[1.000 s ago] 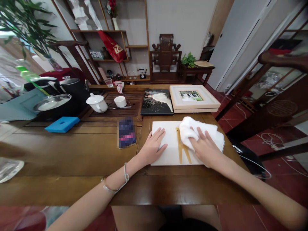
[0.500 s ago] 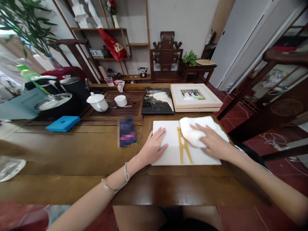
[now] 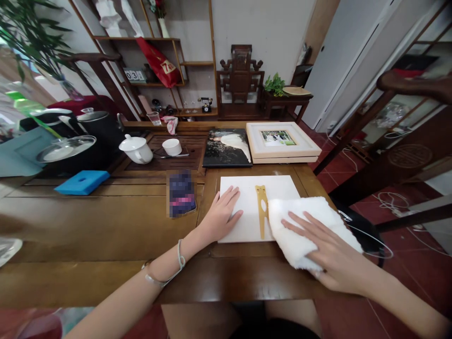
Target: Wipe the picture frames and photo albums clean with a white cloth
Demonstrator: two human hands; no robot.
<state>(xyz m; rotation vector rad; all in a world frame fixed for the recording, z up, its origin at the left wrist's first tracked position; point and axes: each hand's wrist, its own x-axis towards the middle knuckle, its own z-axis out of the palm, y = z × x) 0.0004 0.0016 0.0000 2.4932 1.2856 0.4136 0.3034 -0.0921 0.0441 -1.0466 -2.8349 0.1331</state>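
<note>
A flat white board (image 3: pixel 243 226) lies on the wooden table. My left hand (image 3: pixel 219 214) rests flat on the board's left edge, fingers stretched out, holding nothing. Down the middle of the board runs a slim yellow shape (image 3: pixel 262 202) with an oval gap and small ears at its top. A fluffy white towel (image 3: pixel 300 212) covers the lower right of the board and hides part of the yellow shape. My right hand (image 3: pixel 321 240) has hold of the towel, fingers spread over its top, and the thumb is out of sight.
Behind the board lie a dark photo panel (image 3: pixel 226 150) and a pale picture frame (image 3: pixel 285 153). To the left are a blurred phone-like thing (image 3: pixel 181 194), a blue block (image 3: pixel 83 182), a lidded white cup (image 3: pixel 136 149) and a small bowl (image 3: pixel 172 147). A wooden chair (image 3: pixel 406 155) stands at right.
My right hand has drawn the towel down and to the right, toward the table's front edge. The board's upper right corner now shows. My left hand keeps its place on the board.
</note>
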